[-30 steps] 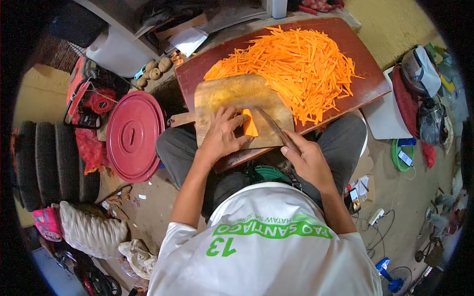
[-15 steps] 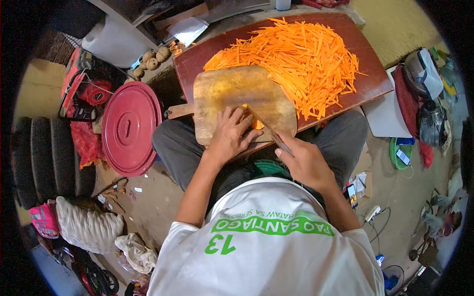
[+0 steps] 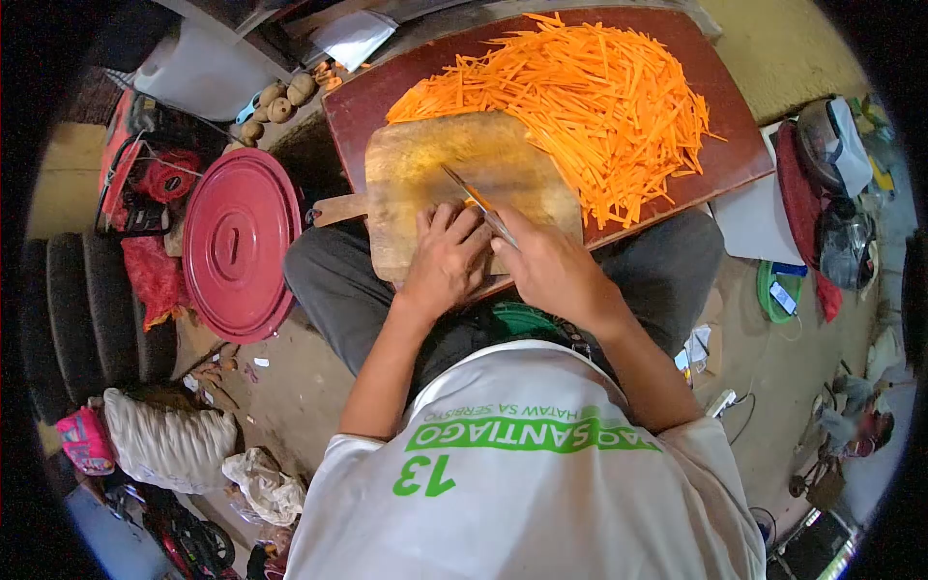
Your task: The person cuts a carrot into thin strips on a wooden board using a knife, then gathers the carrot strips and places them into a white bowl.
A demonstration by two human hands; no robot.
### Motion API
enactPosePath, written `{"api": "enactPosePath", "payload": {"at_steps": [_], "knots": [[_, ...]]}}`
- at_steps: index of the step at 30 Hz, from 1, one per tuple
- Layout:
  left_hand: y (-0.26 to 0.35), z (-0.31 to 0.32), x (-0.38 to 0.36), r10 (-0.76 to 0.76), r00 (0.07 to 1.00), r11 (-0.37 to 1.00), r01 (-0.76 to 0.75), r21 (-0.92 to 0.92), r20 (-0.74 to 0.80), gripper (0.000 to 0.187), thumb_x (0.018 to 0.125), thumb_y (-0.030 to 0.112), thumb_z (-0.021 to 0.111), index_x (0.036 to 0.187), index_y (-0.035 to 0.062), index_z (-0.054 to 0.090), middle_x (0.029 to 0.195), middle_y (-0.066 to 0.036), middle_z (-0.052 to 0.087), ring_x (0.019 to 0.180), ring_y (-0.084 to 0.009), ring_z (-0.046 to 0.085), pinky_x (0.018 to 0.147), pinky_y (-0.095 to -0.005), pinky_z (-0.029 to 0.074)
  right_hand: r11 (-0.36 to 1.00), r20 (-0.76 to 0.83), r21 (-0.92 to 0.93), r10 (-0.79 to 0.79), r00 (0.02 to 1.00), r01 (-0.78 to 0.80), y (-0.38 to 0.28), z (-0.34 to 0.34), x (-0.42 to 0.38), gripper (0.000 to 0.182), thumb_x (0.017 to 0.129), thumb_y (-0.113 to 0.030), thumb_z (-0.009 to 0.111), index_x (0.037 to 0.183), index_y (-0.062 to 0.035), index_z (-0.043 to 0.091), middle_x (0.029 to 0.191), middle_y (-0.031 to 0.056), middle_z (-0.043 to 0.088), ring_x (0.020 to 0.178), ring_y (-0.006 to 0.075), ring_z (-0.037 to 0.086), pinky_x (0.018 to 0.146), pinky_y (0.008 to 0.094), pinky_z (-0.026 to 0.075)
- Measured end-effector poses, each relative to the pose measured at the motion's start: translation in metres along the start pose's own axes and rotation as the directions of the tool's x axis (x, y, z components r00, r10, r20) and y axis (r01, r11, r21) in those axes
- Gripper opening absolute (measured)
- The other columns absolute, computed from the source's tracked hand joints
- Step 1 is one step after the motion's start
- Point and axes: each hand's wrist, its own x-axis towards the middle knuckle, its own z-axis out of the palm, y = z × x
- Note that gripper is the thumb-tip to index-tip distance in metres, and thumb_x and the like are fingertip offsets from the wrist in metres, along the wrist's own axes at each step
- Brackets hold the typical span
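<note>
My right hand (image 3: 553,271) is closed round the handle of a knife (image 3: 480,206), whose blade points up and left over the wooden cutting board (image 3: 406,174). Beside it, my left hand (image 3: 447,253) rests on the board's lower part with its fingers bent and pressed down. A small bit of orange carrot (image 3: 471,202) shows between the blade and my left fingers; anything more under them is hidden. A large heap of thin carrot strips (image 3: 609,106) lies behind and to the right of the board.
The dark red table (image 3: 725,135) bears the board and carrot heap. A red round lid (image 3: 237,242) stands left of my knee. Brown round objects (image 3: 280,108) lie at the upper left. A green basket (image 3: 773,292) with a phone is at the right.
The knife and my right hand have moved left, closer to my left hand. The orange piece seen by my left fingers is now mostly hidden. The view has shifted slightly.
</note>
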Motion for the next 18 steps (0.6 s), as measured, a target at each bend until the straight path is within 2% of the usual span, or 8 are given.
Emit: {"api": "enactPosePath", "payload": {"at_steps": [3,6,7,9,10,12,15,18], "knots": [[0.002,-0.002,0.003,0.01,1.0,1.0,-0.01,0.014,-0.018,0.039,0.082,0.009,0.077,0.121,0.0056,0.074,0.122,-0.011,0.065,0.115,-0.0349,0.059,0.101,-0.0529,0.043,0.989,-0.06,0.142,-0.044,0.997,0.053,-0.002,-0.007,-0.006,0.036,0.108,-0.02,0.061,0.141,-0.0041,0.056,0.106,0.0333,0.071,0.101,0.0542,0.068,0.083,0.0609,0.054],[0.001,-0.002,0.0,0.014,0.999,1.0,-0.014,-0.006,-0.031,0.05,0.074,0.008,0.08,0.124,0.0043,0.073,0.126,-0.015,0.066,0.115,-0.0383,0.058,0.104,-0.0551,0.043,0.958,0.117,0.169,0.216,0.969,-0.234,-0.021,-0.03,-0.038,0.038,0.108,-0.019,0.061,0.142,-0.0036,0.055,0.107,0.0335,0.071,0.103,0.053,0.069,0.084,0.059,0.054],[0.0,-0.001,-0.001,0.017,0.999,1.0,-0.018,-0.019,-0.028,0.055,0.07,0.007,0.081,0.125,0.0039,0.073,0.129,-0.016,0.066,0.114,-0.0401,0.058,0.106,-0.0563,0.043,0.955,0.154,0.146,0.238,0.959,-0.26,-0.024,-0.034,-0.047,0.039,0.108,-0.019,0.061,0.143,-0.0038,0.055,0.107,0.0333,0.071,0.103,0.0529,0.069,0.083,0.0589,0.054],[-0.003,0.001,-0.004,0.004,1.0,0.999,-0.005,-0.04,-0.022,0.057,0.071,0.007,0.081,0.127,0.0034,0.073,0.129,-0.016,0.066,0.116,-0.0401,0.058,0.107,-0.0564,0.042,0.944,0.21,0.1,0.29,0.934,-0.315,-0.028,-0.039,-0.058,0.04,0.107,-0.019,0.062,0.144,-0.0044,0.054,0.107,0.0328,0.071,0.102,0.0527,0.069,0.082,0.0587,0.054],[-0.004,0.003,-0.004,0.004,1.0,0.999,-0.005,-0.051,-0.02,0.058,0.071,0.008,0.082,0.128,0.0032,0.073,0.129,-0.016,0.066,0.117,-0.04,0.058,0.108,-0.0565,0.042,0.961,0.141,0.126,0.227,0.964,-0.245,-0.024,-0.033,-0.056,0.04,0.107,-0.019,0.062,0.143,-0.004,0.055,0.106,0.0326,0.071,0.101,0.053,0.069,0.081,0.0593,0.054],[-0.002,0.001,-0.001,0.004,0.999,0.999,-0.006,-0.046,-0.041,0.047,0.075,0.008,0.079,0.122,0.0035,0.074,0.123,-0.013,0.066,0.115,-0.0362,0.059,0.107,-0.0532,0.042,0.982,-0.004,0.162,0.097,0.995,-0.095,-0.01,-0.01,-0.045,0.038,0.107,-0.018,0.061,0.142,-0.0033,0.055,0.102,0.032,0.071,0.098,0.0534,0.069,0.08,0.0604,0.053],[0.0,-0.002,-0.003,0.011,0.999,0.999,-0.013,-0.033,-0.046,0.042,0.077,0.008,0.077,0.118,0.0034,0.075,0.12,-0.011,0.066,0.114,-0.0344,0.06,0.106,-0.0517,0.043,1.0,0.006,0.029,0.004,1.0,-0.004,-0.002,0.002,-0.007,0.039,0.107,-0.017,0.061,0.142,-0.002,0.055,0.1,0.0313,0.071,0.096,0.0541,0.069,0.078,0.0605,0.053],[0.0,-0.003,-0.002,0.024,0.998,1.0,-0.024,-0.013,-0.052,0.042,0.076,0.008,0.078,0.118,0.0032,0.075,0.118,-0.01,0.066,0.114,-0.0343,0.06,0.107,-0.0524,0.043,0.998,-0.019,0.033,-0.055,0.998,0.056,-0.001,0.0,-0.002,0.04,0.105,-0.019,0.064,0.14,-0.0014,0.052,0.106,0.0298,0.073,0.101,0.0508,0.072,0.081,0.0617,0.056]]}}
